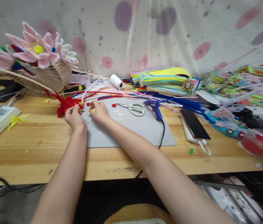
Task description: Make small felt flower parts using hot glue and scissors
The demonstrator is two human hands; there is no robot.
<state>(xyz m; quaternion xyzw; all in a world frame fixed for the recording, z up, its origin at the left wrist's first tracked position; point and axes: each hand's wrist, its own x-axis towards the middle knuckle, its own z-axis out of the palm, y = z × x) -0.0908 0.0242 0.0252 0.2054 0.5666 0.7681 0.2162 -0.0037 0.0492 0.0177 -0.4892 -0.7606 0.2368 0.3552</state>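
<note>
My left hand (74, 117) is closed at the red fuzzy flower (64, 105), its fingers pinching by the petals and something thin and white showing at the fingertips. A little to its right, my right hand (99, 112) reaches over the grey cutting mat (103, 138). Its fingers curl round a small yellow piece (92, 110), whose exact kind I cannot make out. A small red piece (114, 105) lies beyond this hand, next to the scissors (133, 109). Several tiny white and yellow bits (119, 114) lie on the mat.
A blue glue gun (154, 108) rests on the mat's right side, its cord running off the front edge. A phone (195, 123) lies further right. Bundles of pipe cleaners (164, 79) and a white thread spool (116, 81) line the back. A basket of pink flowers (52, 74) stands back left.
</note>
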